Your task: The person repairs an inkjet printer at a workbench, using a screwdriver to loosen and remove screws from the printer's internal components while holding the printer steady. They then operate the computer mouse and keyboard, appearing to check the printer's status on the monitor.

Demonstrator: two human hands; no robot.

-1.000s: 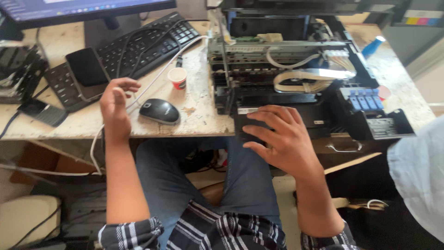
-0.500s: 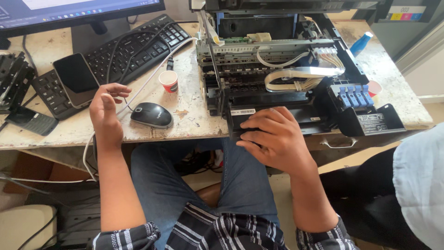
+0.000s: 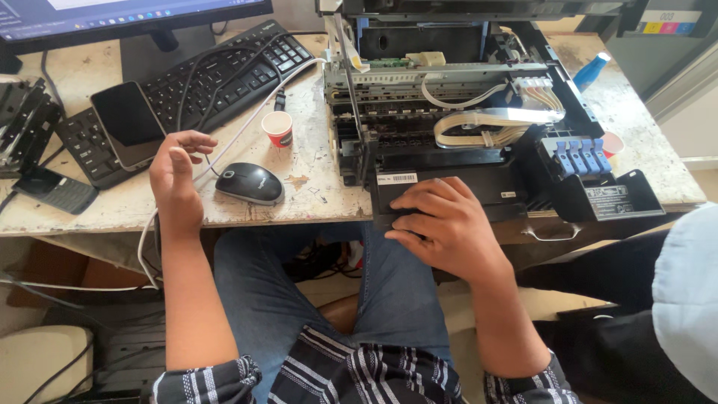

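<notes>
Worn and stained, the pale bench [image 3: 314,187] carries a dismantled printer [image 3: 464,127] on the person's right and a black mouse [image 3: 249,183] nearer the left. The right hand [image 3: 445,224] lies flat, fingers spread and gripping nothing, on the printer's black front tray [image 3: 449,187], whose long axis runs side to side along the bench edge. The left hand [image 3: 176,176] hovers open with fingers loosely curled, empty, just beside the mouse and well apart from the printer.
</notes>
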